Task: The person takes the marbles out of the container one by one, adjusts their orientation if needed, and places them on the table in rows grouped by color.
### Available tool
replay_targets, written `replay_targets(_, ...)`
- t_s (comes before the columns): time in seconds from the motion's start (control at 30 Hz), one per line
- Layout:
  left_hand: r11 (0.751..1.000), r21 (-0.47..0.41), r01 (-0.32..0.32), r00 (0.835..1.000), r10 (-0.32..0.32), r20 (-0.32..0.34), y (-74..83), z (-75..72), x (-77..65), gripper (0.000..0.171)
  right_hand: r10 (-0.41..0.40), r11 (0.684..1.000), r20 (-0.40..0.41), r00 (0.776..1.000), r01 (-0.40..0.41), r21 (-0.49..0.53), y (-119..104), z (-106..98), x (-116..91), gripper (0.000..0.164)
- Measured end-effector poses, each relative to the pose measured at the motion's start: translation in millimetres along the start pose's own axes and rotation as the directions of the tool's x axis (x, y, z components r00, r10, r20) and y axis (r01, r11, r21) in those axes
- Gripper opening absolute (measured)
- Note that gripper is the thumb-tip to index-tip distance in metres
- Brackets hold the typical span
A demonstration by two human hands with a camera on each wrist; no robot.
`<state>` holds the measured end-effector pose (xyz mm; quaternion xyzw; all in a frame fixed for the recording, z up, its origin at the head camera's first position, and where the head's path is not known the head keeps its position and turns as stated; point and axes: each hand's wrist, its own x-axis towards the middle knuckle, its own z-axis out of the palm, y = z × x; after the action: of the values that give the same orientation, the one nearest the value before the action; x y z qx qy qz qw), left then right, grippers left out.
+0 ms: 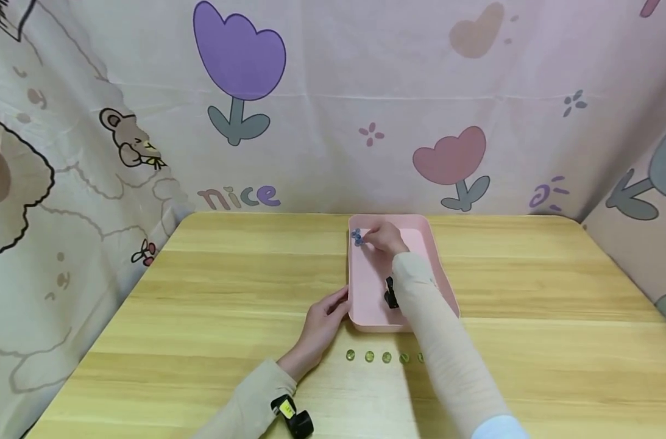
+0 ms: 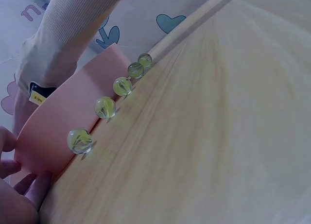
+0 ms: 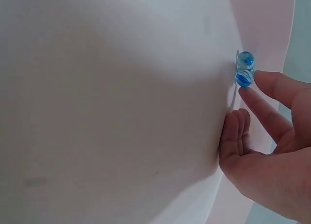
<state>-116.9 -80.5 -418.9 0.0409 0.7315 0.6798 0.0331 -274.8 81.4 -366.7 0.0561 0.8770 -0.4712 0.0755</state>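
My right hand (image 1: 386, 238) reaches into the far left part of a pink tray (image 1: 365, 286). Its thumb and index finger pinch a clear marble with blue swirls (image 3: 244, 78), while the other fingers curl near the tray floor. A second blue marble (image 3: 246, 60) sits right against it, and in the head view a small cluster of blue marbles (image 1: 357, 237) shows there. My left hand (image 1: 320, 326) lies at the tray's near left corner, fingers extended against the outer wall. Close by, several clear marbles with yellow-green swirls (image 1: 369, 356) form a row on the table before the tray.
The wooden table (image 1: 245, 274) runs back to a patterned cloth (image 1: 333, 164) hanging behind it and at both sides. A black wrist camera (image 1: 293, 417) is strapped over the left sleeve. The right forearm (image 1: 448, 347) crosses over the tray's near right side and covers part of it.
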Motion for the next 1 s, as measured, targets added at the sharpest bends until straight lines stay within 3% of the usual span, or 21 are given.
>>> replay_targets(0.27, 0.998, 0.045, -0.033, 0.999, 0.032, 0.014, 1.5, -4.4, -0.1, 0.039, -0.04, 0.996, -0.032, 0.999, 0.038, -0.083, -1.1, 4.5, -2.0, 0.016)
replay_targets(0.47, 0.998, 0.063, 0.001, 1.0, -0.002, 0.005, 3.6, -9.4, -0.2, 0.039, -0.024, 0.998, -0.005, 1.0, 0.024, -0.056, -2.7, 9.2, -1.5, 0.017)
replay_targets(0.63, 0.998, 0.07, -0.009, 1.0, 0.01, -0.003, 4.6, -10.6, 3.1, 0.039, -0.043, 0.997, -0.026, 0.999, 0.042, -0.06, -3.8, 9.3, 2.5, 0.015)
replay_targets(1.0, 1.0, 0.026, -0.007, 1.0, 0.007, -0.001, -1.2, -1.4, 4.7, 0.038, -0.019, 0.992, 0.024, 1.0, 0.022, -0.122, -1.8, 0.8, 3.8, 0.019)
